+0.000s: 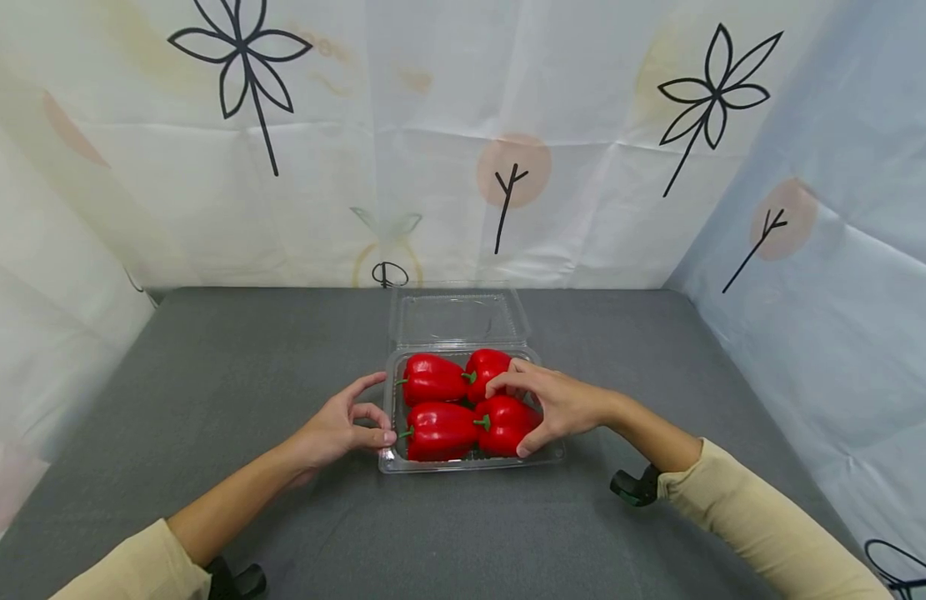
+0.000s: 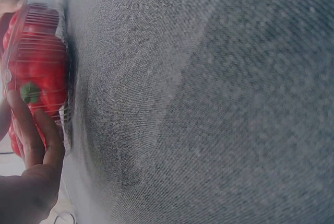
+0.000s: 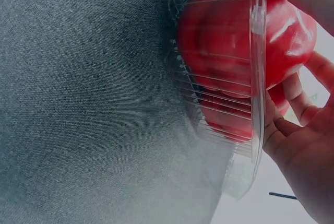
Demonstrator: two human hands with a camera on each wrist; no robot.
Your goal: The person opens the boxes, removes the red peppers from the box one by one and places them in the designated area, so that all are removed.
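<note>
A clear plastic clamshell container (image 1: 470, 467) holds several red bell peppers with green stems. My right hand (image 1: 556, 406) grips the front right bell pepper (image 1: 503, 425), thumb at its near side and fingers over its far side. In the right wrist view, that bell pepper (image 3: 289, 36) rises above the container's rim (image 3: 257, 78). At the container's left side is my left hand (image 1: 350, 425), its thumb at the rim. Its fingers (image 2: 49, 135) lie fairly straight along the ribbed outer wall in the left wrist view. The front left bell pepper (image 1: 440, 431) sits beside the left thumb.
The container's lid (image 1: 463, 321) lies folded back behind it, towards the rear edge of the grey table (image 1: 282, 333). A printed white cloth (image 1: 432, 125) hangs behind the table, with more cloth at both sides. Dark straps (image 1: 637, 486) circle the forearms.
</note>
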